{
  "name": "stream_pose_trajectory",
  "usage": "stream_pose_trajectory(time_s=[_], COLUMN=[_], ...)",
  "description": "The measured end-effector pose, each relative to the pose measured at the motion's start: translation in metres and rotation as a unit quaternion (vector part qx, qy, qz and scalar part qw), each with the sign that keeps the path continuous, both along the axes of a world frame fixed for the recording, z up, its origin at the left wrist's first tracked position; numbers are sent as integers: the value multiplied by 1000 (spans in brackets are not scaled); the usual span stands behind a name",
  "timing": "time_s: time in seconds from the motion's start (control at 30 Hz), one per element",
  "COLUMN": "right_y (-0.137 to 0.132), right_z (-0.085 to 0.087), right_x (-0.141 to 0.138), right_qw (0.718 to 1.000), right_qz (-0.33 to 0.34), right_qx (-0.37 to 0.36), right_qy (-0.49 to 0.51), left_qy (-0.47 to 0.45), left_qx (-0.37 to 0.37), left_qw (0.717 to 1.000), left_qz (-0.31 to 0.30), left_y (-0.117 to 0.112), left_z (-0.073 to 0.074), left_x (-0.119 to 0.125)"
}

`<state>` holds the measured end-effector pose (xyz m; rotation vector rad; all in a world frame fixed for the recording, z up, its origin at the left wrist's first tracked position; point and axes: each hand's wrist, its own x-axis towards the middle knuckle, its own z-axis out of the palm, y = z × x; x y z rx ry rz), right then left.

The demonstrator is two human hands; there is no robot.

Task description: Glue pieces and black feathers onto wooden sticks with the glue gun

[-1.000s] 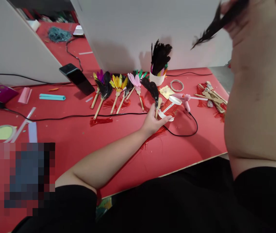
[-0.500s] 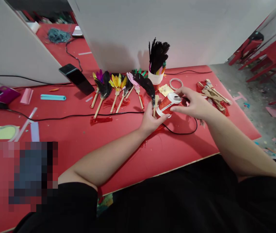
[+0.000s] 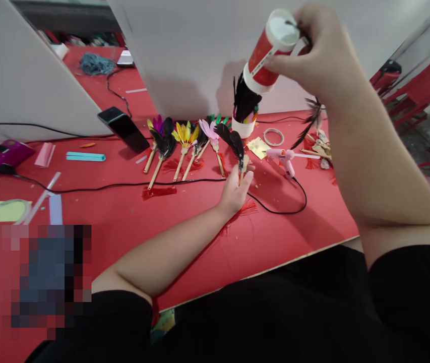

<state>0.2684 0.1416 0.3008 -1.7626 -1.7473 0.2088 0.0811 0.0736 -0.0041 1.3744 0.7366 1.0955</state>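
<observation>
My right hand point(image 3: 318, 58) is raised near the top of the view, closed round a red and white paper cup point(image 3: 269, 50) held tilted, with a thin black feather point(image 3: 307, 126) dangling below it. My left hand point(image 3: 235, 189) rests on the red table point(image 3: 199, 232), its fingers pinched on the wooden stick of a black feather fan point(image 3: 235, 146) with a red tassel point(image 3: 243, 209). A pink glue gun point(image 3: 285, 159) lies on the table just right of that hand.
A row of finished feather fans point(image 3: 184, 138) lies behind my left hand, with a white cup of black feathers point(image 3: 245, 108), a tape ring point(image 3: 274, 136), a phone point(image 3: 124, 128), a black cable point(image 3: 124, 184) and a pile of wooden sticks point(image 3: 320, 148).
My right hand came down to the paper cup beside my left hand, took hold of it and lifted it high. My left hand stayed on the fan's stick.
</observation>
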Motion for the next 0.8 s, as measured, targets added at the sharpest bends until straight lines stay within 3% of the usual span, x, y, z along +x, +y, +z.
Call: stream_pose_trajectory(time_s=[0.2,0.3,0.43,0.6,0.7,0.8], right_y=[17,20,24,31,38,46], right_z=[-12,-10,-4,-5,-14,-28], right_x=[-33,-46,-57,-38,-14,1], right_qw=[990,975,967,976,988,997], right_qz=[4,21,23,-33,-60,-41], right_qx=[22,33,-1,-27,-36,-49], right_qy=[-139,-219,-254,-212,-136,-52], left_qy=[-19,-37,-44,-54,-57,-53], left_qx=[-3,1,8,7,0,-6], left_qw=[1000,999,999,998,998,998], left_qz=[-6,-3,-7,-15,-21,-18], left_y=[0,1,3,4,5,6], left_z=[-5,-10,-14,-16,-17,-17], left_x=[6,7,7,7,8,8])
